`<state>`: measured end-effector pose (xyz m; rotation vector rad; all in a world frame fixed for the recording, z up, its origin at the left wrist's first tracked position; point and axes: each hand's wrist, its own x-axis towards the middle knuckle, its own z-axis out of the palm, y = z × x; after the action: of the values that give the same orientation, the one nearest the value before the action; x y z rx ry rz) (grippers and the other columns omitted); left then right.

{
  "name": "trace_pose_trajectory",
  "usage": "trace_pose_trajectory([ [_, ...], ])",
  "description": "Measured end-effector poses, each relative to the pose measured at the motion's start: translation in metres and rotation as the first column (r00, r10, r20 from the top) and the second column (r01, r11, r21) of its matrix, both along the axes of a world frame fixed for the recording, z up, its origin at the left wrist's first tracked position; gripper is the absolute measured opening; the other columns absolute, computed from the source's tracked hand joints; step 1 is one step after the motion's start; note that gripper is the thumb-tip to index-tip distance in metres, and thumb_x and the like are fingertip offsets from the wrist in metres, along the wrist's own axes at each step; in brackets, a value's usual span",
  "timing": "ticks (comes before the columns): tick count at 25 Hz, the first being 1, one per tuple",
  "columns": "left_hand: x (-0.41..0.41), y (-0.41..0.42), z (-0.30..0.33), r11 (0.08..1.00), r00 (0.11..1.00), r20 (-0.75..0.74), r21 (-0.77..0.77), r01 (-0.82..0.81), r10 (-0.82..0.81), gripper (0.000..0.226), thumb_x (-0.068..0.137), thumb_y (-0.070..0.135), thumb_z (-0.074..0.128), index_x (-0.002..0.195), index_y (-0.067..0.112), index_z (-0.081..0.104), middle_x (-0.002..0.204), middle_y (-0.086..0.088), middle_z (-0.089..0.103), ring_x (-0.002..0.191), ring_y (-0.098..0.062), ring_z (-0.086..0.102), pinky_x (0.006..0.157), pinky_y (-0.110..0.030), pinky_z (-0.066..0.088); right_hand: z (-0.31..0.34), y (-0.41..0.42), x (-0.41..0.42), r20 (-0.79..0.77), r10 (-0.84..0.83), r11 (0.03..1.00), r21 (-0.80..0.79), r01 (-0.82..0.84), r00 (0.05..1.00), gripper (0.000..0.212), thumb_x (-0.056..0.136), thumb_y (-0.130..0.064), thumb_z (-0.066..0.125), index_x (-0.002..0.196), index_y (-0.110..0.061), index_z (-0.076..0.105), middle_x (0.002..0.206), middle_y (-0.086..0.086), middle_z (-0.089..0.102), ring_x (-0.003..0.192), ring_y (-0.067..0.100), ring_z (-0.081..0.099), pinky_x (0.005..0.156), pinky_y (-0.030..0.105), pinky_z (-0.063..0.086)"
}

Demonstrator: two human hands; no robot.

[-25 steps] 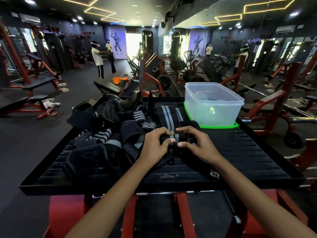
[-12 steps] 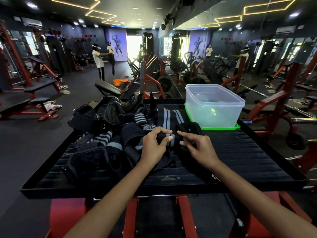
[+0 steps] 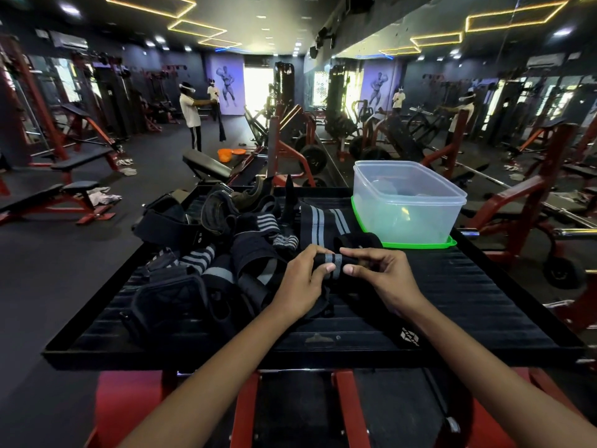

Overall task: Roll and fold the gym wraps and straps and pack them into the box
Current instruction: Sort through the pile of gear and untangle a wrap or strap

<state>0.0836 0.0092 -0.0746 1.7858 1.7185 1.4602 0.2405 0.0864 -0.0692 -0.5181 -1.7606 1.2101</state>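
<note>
1. The black ribbed tray [image 3: 484, 305] has bare surface right of the hands; its raised rim runs along the near edge.
2. The clear plastic box on a green lid [image 3: 408, 202] sits at the far right corner.
3. A heap of black and grey-striped straps [image 3: 206, 253] fills the left half.
4. The left hand [image 3: 298, 282] and right hand [image 3: 384, 276], fingers curled, pinch a rolled black wrap with a grey band [image 3: 332, 261] mid-tray.

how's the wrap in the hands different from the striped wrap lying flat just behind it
The wrap in the hands is rolled into a tight bundle, pinched by the left hand and right hand; the flat wrap lies unrolled on the black tray, untouched. The rolled one shows a single grey band across it; the flat one shows long grey stripes along its length. Both are black with grey stripes.
</note>
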Motion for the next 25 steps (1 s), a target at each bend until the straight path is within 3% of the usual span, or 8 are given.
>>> trace_pose_trajectory([
  [5, 0.0011, -0.0011, -0.0018, 0.998, 0.993, -0.121, 0.057, 0.004, 0.003, 0.01, 0.096, 0.012, 0.052, 0.105, 0.006, 0.052, 0.1, -0.004, 0.054, 0.086, -0.002, 0.047, 0.076, -0.005, 0.033, -0.0049, 0.0062, 0.0006, 0.069, -0.017, 0.997, 0.073, 0.012, 0.997, 0.025, 0.081, 0.0, 0.071, 0.098, -0.018, 0.074, 0.094, -0.003, 0.075, 0.093, 0.008, 0.069, 0.082, 0.014, 0.048],
  [8, 0.0004, -0.0022, 0.0007, 0.992, 0.992, -0.122, 0.124, 0.021, -0.006, 0.015, 0.093, 0.007, 0.055, 0.107, 0.006, 0.052, 0.106, -0.004, 0.051, 0.098, -0.003, 0.047, 0.086, -0.004, 0.032, -0.0062, 0.0082, 0.0022, 0.121, -0.054, 0.993, 0.115, 0.04, 0.991, 0.014, 0.087, -0.011, 0.068, 0.097, -0.018, 0.074, 0.088, -0.005, 0.074, 0.085, 0.008, 0.067, 0.075, 0.021, 0.048],
  [10, -0.0009, -0.0027, 0.0024, 0.986, 0.995, -0.098, 0.165, 0.014, 0.003, 0.013, 0.09, 0.006, 0.059, 0.103, 0.008, 0.055, 0.102, -0.001, 0.056, 0.098, -0.003, 0.05, 0.086, -0.007, 0.034, -0.0057, 0.0071, 0.0019, 0.122, -0.048, 0.992, 0.121, 0.033, 0.991, 0.012, 0.088, -0.015, 0.068, 0.098, -0.019, 0.073, 0.088, -0.006, 0.073, 0.081, 0.006, 0.065, 0.072, 0.022, 0.046],
  [14, -0.0028, -0.0025, 0.0036, 0.982, 0.999, -0.015, 0.187, -0.027, 0.03, 0.006, 0.088, 0.008, 0.063, 0.093, 0.008, 0.06, 0.092, 0.005, 0.064, 0.086, 0.001, 0.057, 0.075, -0.009, 0.039, -0.0032, 0.0017, 0.0027, 0.137, -0.029, 0.977, 0.215, -0.001, 0.99, 0.023, 0.082, -0.02, 0.072, 0.105, -0.02, 0.068, 0.098, -0.004, 0.068, 0.084, 0.027, 0.061, 0.074, 0.032, 0.048],
  [18, -0.0018, -0.004, 0.0048, 0.989, 0.999, 0.032, 0.14, -0.039, 0.035, 0.004, 0.088, 0.012, 0.065, 0.09, 0.013, 0.061, 0.085, 0.016, 0.063, 0.083, 0.006, 0.059, 0.072, -0.007, 0.039, -0.0023, 0.0008, 0.0032, 0.156, -0.07, 0.966, 0.255, 0.028, 0.985, 0.023, 0.078, -0.022, 0.075, 0.1, -0.021, 0.068, 0.095, -0.003, 0.068, 0.082, 0.033, 0.06, 0.075, 0.042, 0.049],
  [25, -0.0037, -0.0066, 0.0036, 0.987, 0.999, -0.034, 0.154, 0.045, -0.04, 0.017, 0.085, 0.017, 0.07, 0.101, 0.016, 0.064, 0.096, 0.009, 0.068, 0.09, -0.002, 0.062, 0.077, -0.016, 0.048, -0.0025, 0.004, 0.0049, 0.195, -0.122, 0.962, 0.265, 0.067, 0.973, 0.015, 0.086, -0.019, 0.068, 0.1, -0.018, 0.068, 0.095, -0.005, 0.069, 0.087, 0.029, 0.062, 0.08, 0.043, 0.05],
])
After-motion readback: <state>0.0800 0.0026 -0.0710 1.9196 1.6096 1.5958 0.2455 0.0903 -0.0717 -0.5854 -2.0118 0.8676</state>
